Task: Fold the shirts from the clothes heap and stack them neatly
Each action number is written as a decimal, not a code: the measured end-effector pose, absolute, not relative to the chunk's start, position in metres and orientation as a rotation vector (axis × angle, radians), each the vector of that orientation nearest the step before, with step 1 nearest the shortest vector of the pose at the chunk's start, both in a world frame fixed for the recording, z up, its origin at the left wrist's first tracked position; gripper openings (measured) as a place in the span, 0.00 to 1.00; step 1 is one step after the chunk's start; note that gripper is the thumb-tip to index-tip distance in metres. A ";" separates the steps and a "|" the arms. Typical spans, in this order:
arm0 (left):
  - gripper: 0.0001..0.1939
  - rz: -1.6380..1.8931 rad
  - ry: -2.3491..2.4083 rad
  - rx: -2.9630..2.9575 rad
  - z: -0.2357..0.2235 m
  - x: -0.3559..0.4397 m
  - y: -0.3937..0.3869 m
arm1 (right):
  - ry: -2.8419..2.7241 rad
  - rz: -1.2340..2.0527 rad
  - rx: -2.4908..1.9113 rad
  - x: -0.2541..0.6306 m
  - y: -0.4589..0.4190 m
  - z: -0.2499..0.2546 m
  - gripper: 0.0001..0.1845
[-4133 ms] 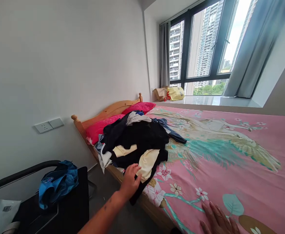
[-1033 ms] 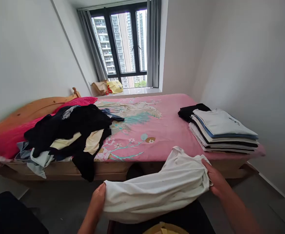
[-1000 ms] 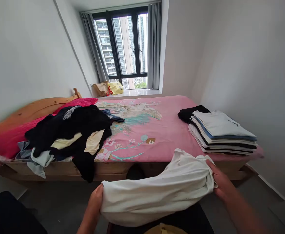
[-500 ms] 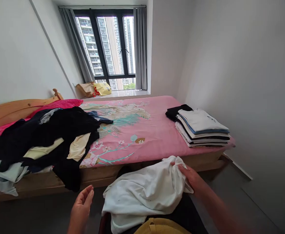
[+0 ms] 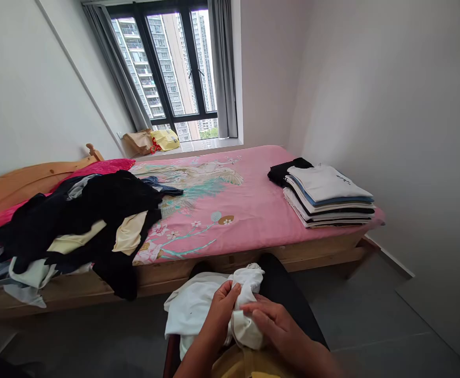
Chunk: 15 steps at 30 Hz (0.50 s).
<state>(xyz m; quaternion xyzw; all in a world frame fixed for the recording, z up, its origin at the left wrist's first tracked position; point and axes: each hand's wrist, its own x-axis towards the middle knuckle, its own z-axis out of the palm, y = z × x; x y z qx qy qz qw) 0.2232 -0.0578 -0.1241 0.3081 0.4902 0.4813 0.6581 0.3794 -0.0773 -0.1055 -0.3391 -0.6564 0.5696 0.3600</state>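
Observation:
A white garment (image 5: 192,307) lies bunched on my lap at the bottom middle of the view. My left hand (image 5: 222,310) is closed on a fold of it. My right hand (image 5: 271,323) grips the same bunch from the right, fingers curled over the cloth. The two hands touch each other over the fabric. In front of me stands a bed with a pink flowered sheet (image 5: 230,210).
A loose heap of dark and pale clothes (image 5: 84,226) covers the bed's left side by red pillows (image 5: 104,167). A neat stack of folded shirts (image 5: 326,194) sits at the bed's right end. Bags (image 5: 151,142) rest on the window ledge. Grey floor (image 5: 371,315) lies to the right.
The white garment was stretched between my two hands; my left hand let go, then both hands came together and gathered it into a bunch on my lap.

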 end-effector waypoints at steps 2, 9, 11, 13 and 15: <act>0.17 1.121 1.077 0.579 -0.128 0.221 -0.062 | -1.279 1.663 -0.974 0.380 -0.077 -0.117 0.24; 0.16 1.325 1.142 0.498 -0.116 0.212 -0.053 | -0.485 1.679 -0.972 0.387 -0.060 -0.129 0.17; 0.17 1.292 1.187 0.570 -0.109 0.210 -0.051 | -0.427 1.609 -0.960 0.394 -0.052 -0.128 0.15; 0.20 1.221 1.215 0.642 -0.104 0.209 -0.050 | -0.422 1.546 -0.956 0.399 -0.044 -0.127 0.15; 0.25 1.163 1.225 0.729 -0.101 0.211 -0.052 | -0.429 1.490 -0.949 0.403 -0.035 -0.123 0.16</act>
